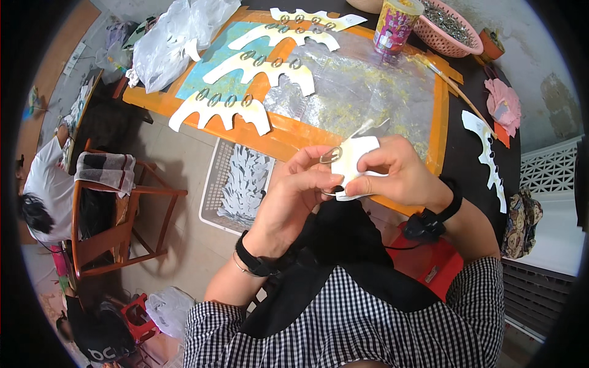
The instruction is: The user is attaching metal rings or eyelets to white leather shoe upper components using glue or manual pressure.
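over the near edge of the dark-topped table [460,156], a white scalloped cutout [356,154] sits between both hands. the left hand [297,191] is pinched on its left side, thumb and fingers close around it, with an oval metal ring [332,154] at the fingertips. the right hand [396,172] is clamped on the opposite side, thumb and bent forefinger pressing against the cutout. whether the ring is fastened to it, i cannot tell.

beyond the hands, a plastic sheet [359,80] bordered with orange tape [440,116] bears yellow smears. to the left, four scalloped strips [224,115] carry rows of oval rings. at the far right corner, a pink basket [434,38] full of metal pieces is beside a purple cup [392,30]; a long-handled brush [457,89] lies nearer. below the table, a perforated crate [210,191] holds grey cutouts [246,184].
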`<state>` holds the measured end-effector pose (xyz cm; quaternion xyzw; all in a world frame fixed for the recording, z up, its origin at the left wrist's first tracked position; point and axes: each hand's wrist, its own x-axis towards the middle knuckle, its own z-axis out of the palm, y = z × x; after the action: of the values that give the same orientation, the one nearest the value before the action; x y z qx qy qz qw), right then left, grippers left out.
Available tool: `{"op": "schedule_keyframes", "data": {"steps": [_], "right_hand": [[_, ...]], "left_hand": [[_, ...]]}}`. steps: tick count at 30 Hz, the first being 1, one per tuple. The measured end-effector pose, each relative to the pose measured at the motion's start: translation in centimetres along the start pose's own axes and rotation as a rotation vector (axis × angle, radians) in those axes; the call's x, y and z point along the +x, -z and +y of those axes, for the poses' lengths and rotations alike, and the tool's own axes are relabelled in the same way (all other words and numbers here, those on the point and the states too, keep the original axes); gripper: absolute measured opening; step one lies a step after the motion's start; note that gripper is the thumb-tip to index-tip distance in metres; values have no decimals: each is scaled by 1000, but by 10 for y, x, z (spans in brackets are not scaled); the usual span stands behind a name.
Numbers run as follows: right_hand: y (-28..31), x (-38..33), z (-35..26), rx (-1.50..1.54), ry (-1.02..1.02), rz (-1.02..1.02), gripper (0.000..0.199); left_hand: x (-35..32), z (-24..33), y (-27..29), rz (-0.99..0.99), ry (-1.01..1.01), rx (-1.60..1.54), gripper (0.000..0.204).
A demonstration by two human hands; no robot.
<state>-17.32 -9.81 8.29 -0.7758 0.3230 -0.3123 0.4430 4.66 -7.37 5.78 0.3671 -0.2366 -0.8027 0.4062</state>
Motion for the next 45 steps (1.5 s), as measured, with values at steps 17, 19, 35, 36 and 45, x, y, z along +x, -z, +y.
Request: {"op": "schedule_keyframes", "data": {"steps": [17, 19, 35, 36, 45], "right_hand": [[-6, 0, 22, 349, -164, -88, 32], [-4, 0, 21, 336, -144, -119, 31], [-3, 1, 15, 238, -249, -104, 28], [-2, 1, 16, 232, -241, -130, 28], [-2, 2, 17, 398, -352, -157, 32]], "left_hand": [[5, -5, -2, -80, 113, -142, 29], [4, -3, 2, -153, 126, -255, 29], [1, -9, -1, 41, -235, 66, 42], [1, -9, -1, 42, -236, 65, 42], [2, -10, -5, 119, -382, 208, 46]]}}
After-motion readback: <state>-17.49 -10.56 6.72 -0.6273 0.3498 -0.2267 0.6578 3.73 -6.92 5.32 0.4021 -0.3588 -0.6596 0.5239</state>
